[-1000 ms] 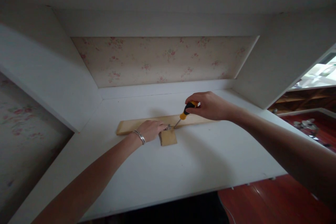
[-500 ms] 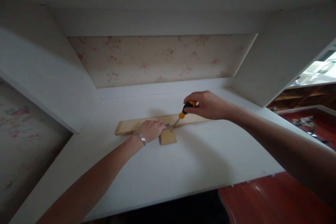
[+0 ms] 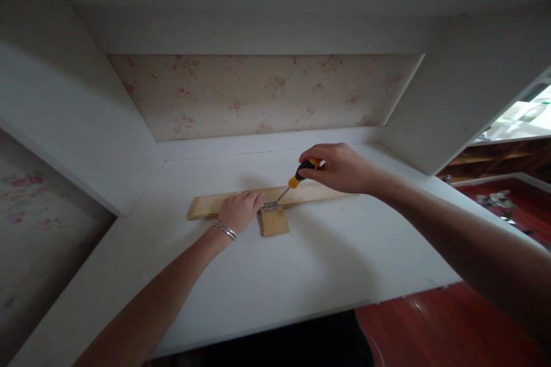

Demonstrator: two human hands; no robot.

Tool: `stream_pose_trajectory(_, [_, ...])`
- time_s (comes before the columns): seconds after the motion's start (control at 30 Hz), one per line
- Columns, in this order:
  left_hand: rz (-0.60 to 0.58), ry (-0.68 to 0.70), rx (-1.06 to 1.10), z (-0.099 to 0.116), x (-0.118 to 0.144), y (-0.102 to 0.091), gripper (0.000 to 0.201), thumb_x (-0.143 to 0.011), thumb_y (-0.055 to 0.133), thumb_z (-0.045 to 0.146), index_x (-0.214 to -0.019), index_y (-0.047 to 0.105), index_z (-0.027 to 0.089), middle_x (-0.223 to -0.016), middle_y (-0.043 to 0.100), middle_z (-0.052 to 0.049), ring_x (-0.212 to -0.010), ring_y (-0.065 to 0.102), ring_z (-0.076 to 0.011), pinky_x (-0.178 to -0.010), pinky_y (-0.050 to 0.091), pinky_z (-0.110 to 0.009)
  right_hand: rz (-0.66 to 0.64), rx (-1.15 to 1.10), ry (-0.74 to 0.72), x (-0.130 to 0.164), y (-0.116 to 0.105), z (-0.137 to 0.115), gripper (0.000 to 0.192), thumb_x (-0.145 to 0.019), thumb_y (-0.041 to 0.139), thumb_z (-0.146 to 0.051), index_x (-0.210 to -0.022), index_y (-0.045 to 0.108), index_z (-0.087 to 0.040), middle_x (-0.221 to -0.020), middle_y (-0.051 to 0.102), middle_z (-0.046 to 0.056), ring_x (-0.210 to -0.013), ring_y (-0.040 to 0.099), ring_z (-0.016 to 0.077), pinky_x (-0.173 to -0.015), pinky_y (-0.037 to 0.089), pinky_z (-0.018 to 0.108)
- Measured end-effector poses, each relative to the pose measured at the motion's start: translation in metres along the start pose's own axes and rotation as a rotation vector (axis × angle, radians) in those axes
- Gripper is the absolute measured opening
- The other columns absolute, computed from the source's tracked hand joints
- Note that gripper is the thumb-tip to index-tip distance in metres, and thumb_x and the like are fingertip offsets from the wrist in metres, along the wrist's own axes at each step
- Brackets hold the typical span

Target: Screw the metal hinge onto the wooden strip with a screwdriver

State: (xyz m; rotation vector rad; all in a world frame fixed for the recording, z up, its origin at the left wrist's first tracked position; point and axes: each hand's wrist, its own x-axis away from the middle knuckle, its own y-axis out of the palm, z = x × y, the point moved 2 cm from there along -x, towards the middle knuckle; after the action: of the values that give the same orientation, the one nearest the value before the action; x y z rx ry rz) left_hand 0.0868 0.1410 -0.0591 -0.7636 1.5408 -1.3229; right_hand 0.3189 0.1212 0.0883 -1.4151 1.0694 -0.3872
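Note:
A metal hinge (image 3: 271,206) lies where a long pale wooden plank (image 3: 206,205) meets a short wooden block (image 3: 276,223). In my right hand (image 3: 333,166) is a screwdriver (image 3: 301,174) with a black and yellow handle. Its shaft slants down to the left, and the tip is at the hinge's upper right edge. My left hand (image 3: 241,210), a silver bracelet on its wrist, presses on the plank just left of the hinge. Its fingers are closed together over the wood, the fingertips beside the hinge and partly hidden.
Everything lies on a white tabletop (image 3: 241,292) inside a cabinet recess. White side panels (image 3: 465,86) flank it, and a flowered back panel (image 3: 253,97) stands behind. A reddish floor (image 3: 413,327) shows beyond the front edge.
The screwdriver tip has moved left, from right of the hinge onto its upper edge. My left hand has slid slightly left, uncovering more of the hinge.

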Motion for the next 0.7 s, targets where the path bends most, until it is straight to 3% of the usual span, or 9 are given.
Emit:
stream_pose_trajectory(0.07, [-0.021,-0.046,0.017,-0.026,-0.001,-0.003,0.048,-0.095,0.024,0.047,-0.088,0.063,0.02,-0.09,0.07,-0.007,-0.079,0.065,-0.0179,-0.066,0.043,-0.027,0.033,-0.043,0.015,-0.002,0.001,-0.003,0.024,-0.083,0.055,-0.035,-0.097,0.066,-0.02,-0.087,0.067,0.003,-0.071,0.058,0.0134,-0.067,0.04,0.025])
stream_pose_trajectory(0.17, [-0.042,-0.161,0.033,-0.082,-0.002,-0.004,0.049,-0.093,0.025,0.051,-0.081,0.062,0.021,-0.086,0.07,-0.006,-0.079,0.064,-0.0191,-0.068,0.042,-0.027,0.069,-0.091,0.034,-0.009,0.006,-0.008,0.024,-0.083,0.054,-0.035,-0.098,0.066,-0.02,-0.087,0.067,0.003,-0.071,0.058,0.0131,-0.067,0.041,0.025])
stream_pose_trajectory(0.33, [-0.072,-0.437,-0.031,-0.19,0.0,0.0,0.055,-0.09,0.024,0.056,-0.09,0.064,0.019,-0.093,0.069,-0.011,-0.084,0.064,-0.0259,-0.069,0.043,-0.032,0.052,-0.09,0.011,-0.028,0.022,-0.014,0.024,-0.083,0.053,-0.034,-0.098,0.065,-0.019,-0.085,0.066,0.003,-0.07,0.056,0.0128,-0.065,0.04,0.024])
stream_pose_trajectory(0.43, [-0.139,-0.544,-0.082,-0.239,0.003,0.008,0.058,-0.089,0.023,0.056,-0.097,0.064,0.016,-0.1,0.068,-0.016,-0.089,0.063,-0.0303,-0.07,0.044,-0.036,0.033,-0.077,0.003,-0.039,0.029,-0.016,0.024,-0.083,0.053,-0.034,-0.098,0.065,-0.019,-0.085,0.066,0.003,-0.07,0.056,0.0127,-0.065,0.04,0.024])
stream_pose_trajectory(0.57, [-0.215,-0.599,-0.117,-0.276,-0.001,0.021,0.058,-0.089,0.023,0.054,-0.103,0.063,0.014,-0.107,0.065,-0.019,-0.094,0.062,-0.0328,-0.073,0.045,-0.039,0.019,-0.079,0.014,-0.051,0.035,-0.019,0.024,-0.084,0.052,-0.034,-0.097,0.065,-0.02,-0.085,0.066,0.003,-0.07,0.056,0.0124,-0.065,0.04,0.024])
stream_pose_trajectory(0.7, [-0.252,-0.589,-0.133,-0.287,-0.011,0.032,0.057,-0.089,0.024,0.053,-0.104,0.063,0.014,-0.112,0.063,-0.019,-0.096,0.061,-0.0334,-0.075,0.046,-0.04,-0.015,-0.07,0.007,-0.062,0.038,-0.023,0.024,-0.083,0.053,-0.034,-0.097,0.066,-0.019,-0.084,0.066,0.003,-0.069,0.055,0.0124,-0.065,0.039,0.024])
